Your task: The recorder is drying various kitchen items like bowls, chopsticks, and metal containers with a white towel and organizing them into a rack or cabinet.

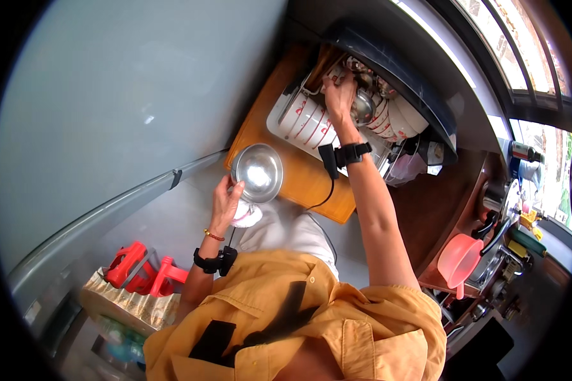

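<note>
My left hand point(227, 199) holds a stainless steel bowl point(259, 172) by its near-left rim, thumb over the edge. A white cloth-like thing point(248, 215) shows just below the bowl; I cannot tell whether it hangs or lies there. Farther off, my right hand point(340, 95) reaches into a dish rack with a white tray point(273, 122), and its fingertips are partly hidden among the dishes. Beneath that wrist stands a row of white bowls with red patterns point(305, 120). Close by the hand are a metal bowl point(363, 107) and more white bowls point(401, 116).
The rack rests on a wooden surface point(298, 178) beneath a dark raised cover point(400, 62). A grey panel point(124, 95) runs along the left. Red plastic items point(132, 269) lie on a box at lower left; a pink ladle point(460, 259) and a pot point(495, 195) are at right.
</note>
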A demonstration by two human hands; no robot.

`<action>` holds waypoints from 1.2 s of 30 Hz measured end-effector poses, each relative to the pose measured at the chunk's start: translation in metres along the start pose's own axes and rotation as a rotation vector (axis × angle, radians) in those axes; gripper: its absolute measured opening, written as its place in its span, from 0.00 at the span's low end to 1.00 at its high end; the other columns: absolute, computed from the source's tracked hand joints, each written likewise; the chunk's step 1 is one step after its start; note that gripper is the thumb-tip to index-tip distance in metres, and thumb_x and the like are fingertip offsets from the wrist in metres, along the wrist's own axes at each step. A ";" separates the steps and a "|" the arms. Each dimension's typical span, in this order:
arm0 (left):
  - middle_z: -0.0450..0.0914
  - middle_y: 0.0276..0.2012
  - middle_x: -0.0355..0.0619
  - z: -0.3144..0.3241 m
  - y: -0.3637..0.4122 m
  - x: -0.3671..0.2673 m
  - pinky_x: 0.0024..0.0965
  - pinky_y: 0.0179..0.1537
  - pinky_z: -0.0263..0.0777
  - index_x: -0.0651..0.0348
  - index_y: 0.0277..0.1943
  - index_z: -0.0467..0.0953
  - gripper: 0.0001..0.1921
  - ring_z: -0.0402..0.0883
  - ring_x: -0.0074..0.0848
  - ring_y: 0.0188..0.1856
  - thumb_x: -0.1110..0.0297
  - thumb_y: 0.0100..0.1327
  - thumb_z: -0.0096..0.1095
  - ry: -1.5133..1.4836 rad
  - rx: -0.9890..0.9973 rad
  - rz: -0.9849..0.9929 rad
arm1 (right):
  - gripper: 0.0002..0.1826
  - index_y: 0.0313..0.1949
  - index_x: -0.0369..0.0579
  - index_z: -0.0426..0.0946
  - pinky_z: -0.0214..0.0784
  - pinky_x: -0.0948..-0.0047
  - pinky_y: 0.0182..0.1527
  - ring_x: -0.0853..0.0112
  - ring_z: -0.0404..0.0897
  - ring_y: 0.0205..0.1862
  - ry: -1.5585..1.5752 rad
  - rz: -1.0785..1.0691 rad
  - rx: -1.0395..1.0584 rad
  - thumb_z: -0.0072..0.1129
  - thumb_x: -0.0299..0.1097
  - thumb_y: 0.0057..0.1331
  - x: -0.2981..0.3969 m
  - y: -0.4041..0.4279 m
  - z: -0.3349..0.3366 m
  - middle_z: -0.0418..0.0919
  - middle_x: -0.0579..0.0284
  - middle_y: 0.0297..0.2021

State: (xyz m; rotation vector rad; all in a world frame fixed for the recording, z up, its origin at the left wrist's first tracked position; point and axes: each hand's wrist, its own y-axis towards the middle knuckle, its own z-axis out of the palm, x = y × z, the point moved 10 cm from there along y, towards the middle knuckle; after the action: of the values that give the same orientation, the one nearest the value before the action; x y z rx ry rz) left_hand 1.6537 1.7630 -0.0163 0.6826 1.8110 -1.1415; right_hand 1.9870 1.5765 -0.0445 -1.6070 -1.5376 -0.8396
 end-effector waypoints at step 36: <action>0.76 0.38 0.66 0.168 0.213 -0.169 0.50 0.43 0.69 0.62 0.60 0.54 0.27 0.75 0.58 0.43 0.59 0.62 0.50 0.484 -0.189 0.399 | 0.09 0.29 0.42 0.73 0.65 0.71 0.25 0.67 0.72 0.19 -0.254 0.103 -0.100 0.63 0.32 0.55 -0.024 -0.310 -0.242 0.75 0.57 0.22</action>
State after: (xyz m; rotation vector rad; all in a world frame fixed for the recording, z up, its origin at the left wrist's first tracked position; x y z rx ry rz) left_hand 1.9671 1.7024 0.0062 1.2172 2.0175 -0.5608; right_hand 1.6855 1.3565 0.0804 -1.9089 -1.5897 -0.6853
